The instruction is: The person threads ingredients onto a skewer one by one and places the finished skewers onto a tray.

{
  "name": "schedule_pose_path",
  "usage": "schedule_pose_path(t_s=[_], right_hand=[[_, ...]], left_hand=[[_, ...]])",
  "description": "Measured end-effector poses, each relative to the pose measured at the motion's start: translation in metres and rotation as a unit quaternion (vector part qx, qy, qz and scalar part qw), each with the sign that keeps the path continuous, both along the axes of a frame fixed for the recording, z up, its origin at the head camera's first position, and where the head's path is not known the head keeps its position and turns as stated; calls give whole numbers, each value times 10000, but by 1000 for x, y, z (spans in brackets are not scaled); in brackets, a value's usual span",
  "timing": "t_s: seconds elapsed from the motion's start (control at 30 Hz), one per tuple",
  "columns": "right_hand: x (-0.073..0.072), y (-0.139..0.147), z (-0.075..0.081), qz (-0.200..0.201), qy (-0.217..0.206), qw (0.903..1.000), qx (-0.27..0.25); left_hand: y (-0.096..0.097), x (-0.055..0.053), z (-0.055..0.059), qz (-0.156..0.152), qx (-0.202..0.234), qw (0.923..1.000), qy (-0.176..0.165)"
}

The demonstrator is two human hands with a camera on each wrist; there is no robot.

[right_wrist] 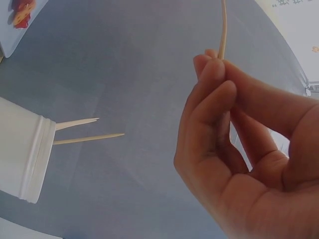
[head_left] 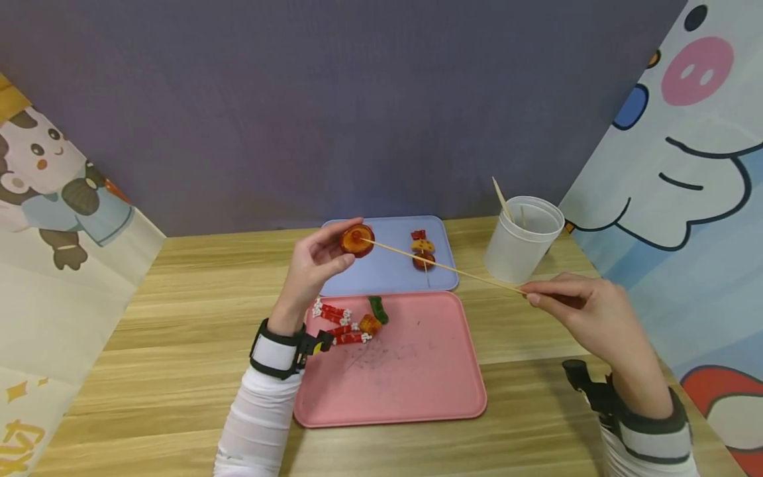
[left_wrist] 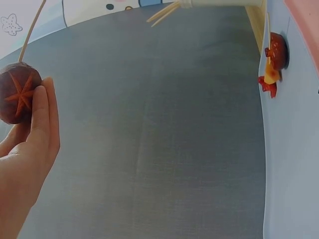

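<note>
Slanting up-left, the skewer, pinched by right fingers, meets the mushroom gripped in left fingers.

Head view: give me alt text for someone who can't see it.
The left hand holds a brown mushroom while the right hand pinches a thin skewer whose far end meets the mushroom's underside. A pink tray holds small food pieces; behind it, a blue tray holds a loaded skewer, and a white cup with sticks stands at right.

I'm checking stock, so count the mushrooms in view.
2: one mushroom in the left hand, the other mushroom on the blue tray, threaded on a stick.
</note>
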State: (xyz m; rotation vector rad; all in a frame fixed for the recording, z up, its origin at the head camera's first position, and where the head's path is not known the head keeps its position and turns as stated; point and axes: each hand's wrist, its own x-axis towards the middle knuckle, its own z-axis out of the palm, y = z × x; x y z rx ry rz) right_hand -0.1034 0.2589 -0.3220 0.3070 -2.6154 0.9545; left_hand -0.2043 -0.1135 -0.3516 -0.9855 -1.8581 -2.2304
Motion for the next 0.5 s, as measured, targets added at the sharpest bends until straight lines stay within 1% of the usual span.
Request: schedule_pose_path(t_s=[0.27,0.4,0.5], right_hand=[[-1,-1,-1,119,86,9999,59],[-2,-1,-2,123,-49,9999,26],[-3,0,-3,136,-174,9998,-34]], left_hand=[[1,1,0,-72,-184,9998,54],[2,1,1,-151,-184,9997,1],[3,1,0,-115,-200,9997,-105]])
